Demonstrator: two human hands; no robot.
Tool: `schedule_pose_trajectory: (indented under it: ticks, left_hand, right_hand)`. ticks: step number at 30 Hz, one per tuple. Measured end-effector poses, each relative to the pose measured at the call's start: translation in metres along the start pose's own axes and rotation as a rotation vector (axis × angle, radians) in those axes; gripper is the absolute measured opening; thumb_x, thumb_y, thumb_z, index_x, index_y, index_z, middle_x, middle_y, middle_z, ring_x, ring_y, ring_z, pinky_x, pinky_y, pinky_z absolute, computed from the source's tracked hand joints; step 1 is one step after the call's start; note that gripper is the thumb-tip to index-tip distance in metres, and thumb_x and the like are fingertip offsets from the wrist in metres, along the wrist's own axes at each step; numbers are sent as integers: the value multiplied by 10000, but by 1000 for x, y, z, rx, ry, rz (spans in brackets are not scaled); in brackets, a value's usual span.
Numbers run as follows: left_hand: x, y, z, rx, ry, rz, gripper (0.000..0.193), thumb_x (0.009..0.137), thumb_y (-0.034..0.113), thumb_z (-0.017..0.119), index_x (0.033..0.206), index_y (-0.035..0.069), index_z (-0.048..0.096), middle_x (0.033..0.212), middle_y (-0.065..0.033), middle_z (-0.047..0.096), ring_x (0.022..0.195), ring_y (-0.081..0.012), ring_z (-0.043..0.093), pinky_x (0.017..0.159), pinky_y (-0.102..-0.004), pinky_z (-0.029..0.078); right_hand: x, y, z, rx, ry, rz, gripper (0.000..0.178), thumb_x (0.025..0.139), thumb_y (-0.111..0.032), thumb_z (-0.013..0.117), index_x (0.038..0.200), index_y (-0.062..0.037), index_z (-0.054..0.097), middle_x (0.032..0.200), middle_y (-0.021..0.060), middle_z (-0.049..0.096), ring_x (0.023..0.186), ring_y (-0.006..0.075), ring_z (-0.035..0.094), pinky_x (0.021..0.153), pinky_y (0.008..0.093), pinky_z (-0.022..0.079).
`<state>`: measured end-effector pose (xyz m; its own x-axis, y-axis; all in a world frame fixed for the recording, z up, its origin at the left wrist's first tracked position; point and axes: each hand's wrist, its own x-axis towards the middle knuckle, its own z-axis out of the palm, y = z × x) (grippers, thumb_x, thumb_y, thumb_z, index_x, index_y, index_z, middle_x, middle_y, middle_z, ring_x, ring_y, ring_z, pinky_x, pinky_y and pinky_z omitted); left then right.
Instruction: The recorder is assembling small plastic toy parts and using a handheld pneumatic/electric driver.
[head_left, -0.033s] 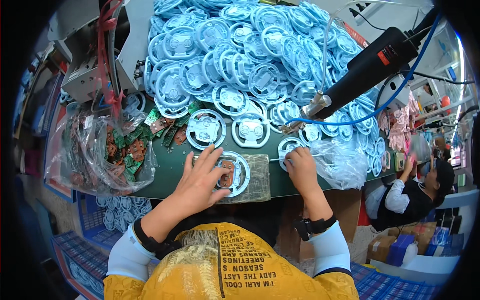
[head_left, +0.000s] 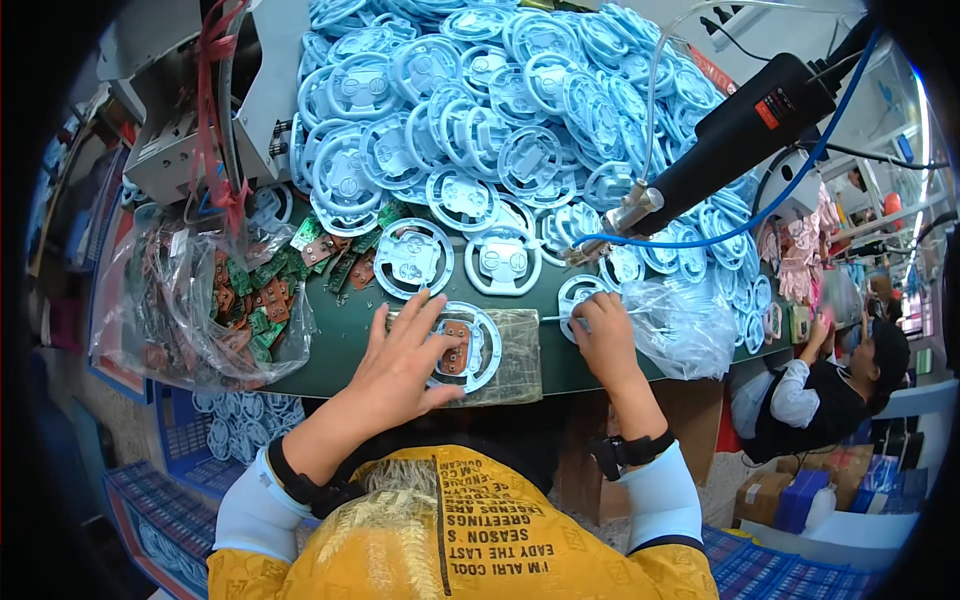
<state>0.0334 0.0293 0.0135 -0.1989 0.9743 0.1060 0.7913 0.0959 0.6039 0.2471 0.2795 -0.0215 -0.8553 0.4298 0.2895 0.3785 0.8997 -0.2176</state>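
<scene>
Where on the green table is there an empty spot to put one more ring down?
Bare green table shows between the bag of circuit boards and the left hand. A smaller strip lies between the block and the right hand. Farther back it is crowded with the heap of blue-white rings.

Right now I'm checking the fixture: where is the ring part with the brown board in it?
In the head view, the ring part lies on the grey block at the table's near edge, under the left hand's fingertips, left of the right hand.
</scene>
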Motion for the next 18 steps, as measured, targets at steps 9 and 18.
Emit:
schedule_pose_trajectory:
  ticks: [9,18]
  left_hand:
    - [1,6,7,53,-5,-39,745,563,294,942,1181,91,581,1499,-262,358,1413,-423,339,1110,-630,286]
    - [-4,-10,22,-140,139,17,707,557,216,920,1164,65,590,1457,-247,380,1342,-462,391,1098,-515,352]
  right_hand:
    - [0,7,1,79,-40,24,183,746,-63,752,889,-83,640,901,57,592,919,285,559,773,419,426]
    - [12,-31,-24,375,17,51,129,802,-24,712,888,-57,622,850,99,594,788,308,611,703,407,459]
